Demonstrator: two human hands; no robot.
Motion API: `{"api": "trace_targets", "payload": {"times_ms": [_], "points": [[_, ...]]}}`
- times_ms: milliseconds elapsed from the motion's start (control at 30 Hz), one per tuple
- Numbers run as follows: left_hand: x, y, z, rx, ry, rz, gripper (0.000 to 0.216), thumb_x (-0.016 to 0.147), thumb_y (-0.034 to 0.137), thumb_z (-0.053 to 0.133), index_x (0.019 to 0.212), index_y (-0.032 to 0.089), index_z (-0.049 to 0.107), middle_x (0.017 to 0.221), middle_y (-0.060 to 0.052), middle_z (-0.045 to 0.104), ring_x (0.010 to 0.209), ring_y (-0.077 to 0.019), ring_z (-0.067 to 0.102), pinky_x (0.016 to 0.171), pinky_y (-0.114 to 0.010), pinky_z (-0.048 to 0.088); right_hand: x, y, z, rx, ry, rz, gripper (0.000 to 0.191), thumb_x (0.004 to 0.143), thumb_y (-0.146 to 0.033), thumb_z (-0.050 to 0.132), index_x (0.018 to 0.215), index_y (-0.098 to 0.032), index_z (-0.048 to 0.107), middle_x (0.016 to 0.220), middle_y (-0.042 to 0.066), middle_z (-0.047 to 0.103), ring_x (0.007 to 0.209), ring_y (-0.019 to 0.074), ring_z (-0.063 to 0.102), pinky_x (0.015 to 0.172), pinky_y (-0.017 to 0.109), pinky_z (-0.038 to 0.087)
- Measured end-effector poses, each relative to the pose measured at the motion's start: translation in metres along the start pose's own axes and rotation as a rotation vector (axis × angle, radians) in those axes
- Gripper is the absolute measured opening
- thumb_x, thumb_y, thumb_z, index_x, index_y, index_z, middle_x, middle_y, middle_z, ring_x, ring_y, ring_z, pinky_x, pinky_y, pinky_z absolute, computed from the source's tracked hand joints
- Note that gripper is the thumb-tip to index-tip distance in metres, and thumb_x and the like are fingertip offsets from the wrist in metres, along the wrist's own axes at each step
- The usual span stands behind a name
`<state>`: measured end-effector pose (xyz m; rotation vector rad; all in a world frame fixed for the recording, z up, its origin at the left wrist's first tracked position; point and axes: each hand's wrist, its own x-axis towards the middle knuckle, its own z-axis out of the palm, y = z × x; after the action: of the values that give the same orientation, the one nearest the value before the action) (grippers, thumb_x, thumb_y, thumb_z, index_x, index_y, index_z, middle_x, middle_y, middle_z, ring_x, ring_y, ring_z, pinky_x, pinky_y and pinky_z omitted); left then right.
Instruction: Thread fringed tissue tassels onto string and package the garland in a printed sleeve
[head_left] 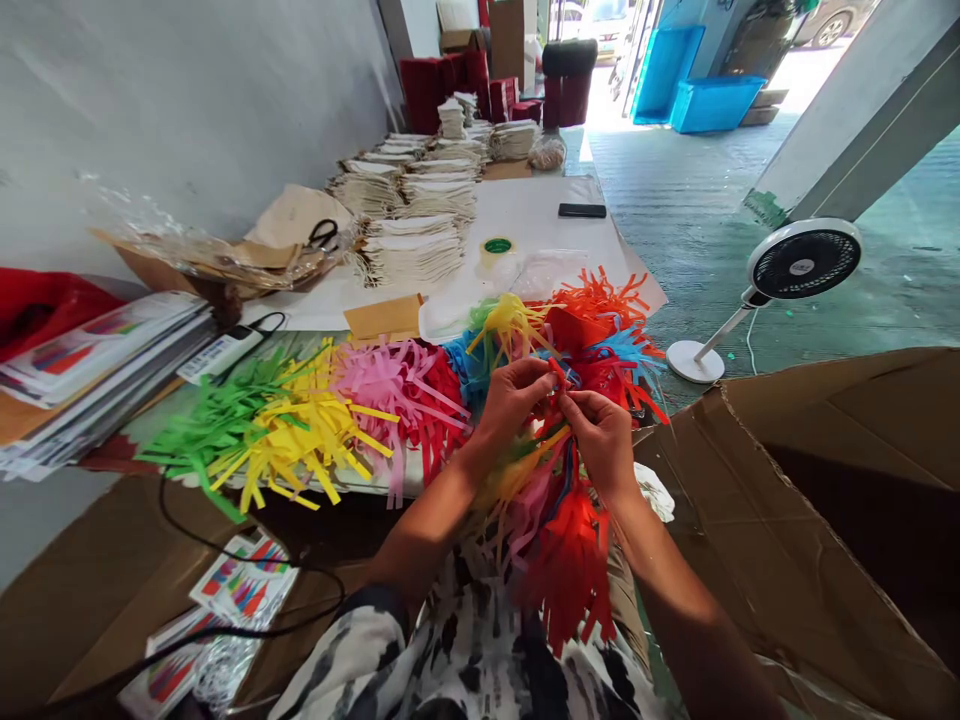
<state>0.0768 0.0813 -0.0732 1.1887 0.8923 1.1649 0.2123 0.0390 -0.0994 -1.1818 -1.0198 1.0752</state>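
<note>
My left hand (pixel 516 398) and my right hand (pixel 604 438) meet in front of me, both pinched on a string of coloured paper tassels (pixel 566 545) that hangs down over my lap in red, pink, yellow and orange. The fingertips close on a small red piece (pixel 556 374) between them. On the table behind lie heaps of fringed paper: green (pixel 217 425), yellow (pixel 307 430), pink (pixel 397 385), blue (pixel 461 365) and orange (pixel 600 300).
Stacks of printed cards (pixel 97 365) sit at the left, with piles of cream bags (pixel 416 245), a tape roll (pixel 496 248), scissors (pixel 324 233) and a phone (pixel 582 210) farther back. A large open cardboard box (pixel 825 500) stands at my right. A white fan (pixel 795 270) is on the floor.
</note>
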Motion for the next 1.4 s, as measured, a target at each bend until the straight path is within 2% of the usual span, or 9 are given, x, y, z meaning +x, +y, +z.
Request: {"api": "trace_targets", "payload": {"times_ms": [100,200,300,400,600,933,1067,1233,1400], "points": [[0.001,0.003,0.003,0.071,0.017,0.035,0.025,0.083,0.039,0.077,0.086,0.018,0.064,0.074,0.003,0.069,0.047,-0.0065,0.055,0.046,-0.019,0.044,0.002,0.001,0.000,-0.020,-0.001,-0.007,0.048,0.078,-0.065,0.082,0.086,-0.018,0.079,0.078,0.007,0.078,0.071,0.0200,0.068,0.065,0.031,0.052],[0.008,0.005,0.000,0.263,0.082,0.112,0.022,0.084,0.038,0.073,0.086,0.019,0.061,0.071,0.005,0.065,0.046,-0.0071,0.056,0.044,-0.019,0.039,0.003,-0.001,-0.005,-0.068,0.054,-0.020,0.049,0.081,-0.066,0.079,0.089,-0.017,0.079,0.075,0.006,0.076,0.067,0.0181,0.064,0.061,0.029,0.048],[0.017,0.007,-0.006,0.485,0.101,0.193,0.016,0.083,0.032,0.072,0.085,0.018,0.064,0.071,0.005,0.065,0.047,-0.0060,0.054,0.045,-0.018,0.036,0.002,-0.009,-0.012,-0.162,0.080,-0.056,0.045,0.083,-0.062,0.077,0.086,-0.017,0.078,0.069,0.003,0.071,0.059,0.0141,0.055,0.055,0.026,0.039],[0.022,0.008,-0.010,0.558,0.067,0.210,0.012,0.082,0.029,0.070,0.085,0.018,0.068,0.071,0.004,0.068,0.051,-0.0068,0.054,0.049,-0.019,0.038,-0.001,-0.019,-0.014,-0.223,0.051,-0.087,0.038,0.086,-0.055,0.075,0.084,-0.017,0.077,0.064,0.000,0.065,0.057,0.0122,0.050,0.053,0.026,0.035],[0.023,0.005,-0.008,0.566,0.029,0.206,0.014,0.084,0.032,0.071,0.086,0.017,0.071,0.066,0.003,0.068,0.056,-0.0102,0.062,0.054,-0.020,0.044,0.001,-0.022,-0.013,-0.263,0.057,-0.105,0.034,0.088,-0.051,0.072,0.084,-0.017,0.076,0.064,0.000,0.064,0.056,0.0123,0.049,0.053,0.026,0.034],[0.018,0.004,-0.002,0.622,0.015,0.217,0.011,0.085,0.028,0.072,0.085,0.018,0.068,0.071,0.002,0.071,0.056,-0.0093,0.063,0.054,-0.019,0.042,0.004,-0.019,-0.012,-0.316,0.087,-0.108,0.035,0.089,-0.051,0.069,0.084,-0.017,0.076,0.067,0.003,0.071,0.058,0.0148,0.057,0.055,0.027,0.039],[0.011,0.004,-0.001,0.598,-0.052,0.206,0.013,0.085,0.027,0.071,0.093,0.017,0.071,0.077,0.001,0.074,0.059,-0.0098,0.064,0.055,-0.019,0.044,0.003,-0.020,-0.011,-0.389,0.117,-0.139,0.035,0.090,-0.051,0.068,0.085,-0.017,0.077,0.068,0.003,0.072,0.059,0.0152,0.058,0.056,0.028,0.040],[0.006,0.003,-0.003,0.409,-0.121,0.108,0.030,0.092,0.041,0.069,0.105,0.016,0.077,0.086,-0.004,0.078,0.070,-0.0140,0.072,0.063,-0.022,0.054,0.004,-0.018,-0.014,-0.390,0.112,-0.140,0.037,0.093,-0.053,0.068,0.088,-0.018,0.077,0.075,0.006,0.076,0.063,0.0177,0.065,0.060,0.029,0.045],[0.010,0.002,-0.002,0.231,-0.087,0.041,0.045,0.088,0.057,0.076,0.107,0.016,0.079,0.077,-0.002,0.075,0.053,-0.0095,0.062,0.049,-0.020,0.046,0.002,-0.018,-0.015,-0.388,0.105,-0.136,0.038,0.093,-0.054,0.067,0.087,-0.018,0.077,0.071,0.005,0.074,0.060,0.0164,0.061,0.058,0.028,0.042]]}}
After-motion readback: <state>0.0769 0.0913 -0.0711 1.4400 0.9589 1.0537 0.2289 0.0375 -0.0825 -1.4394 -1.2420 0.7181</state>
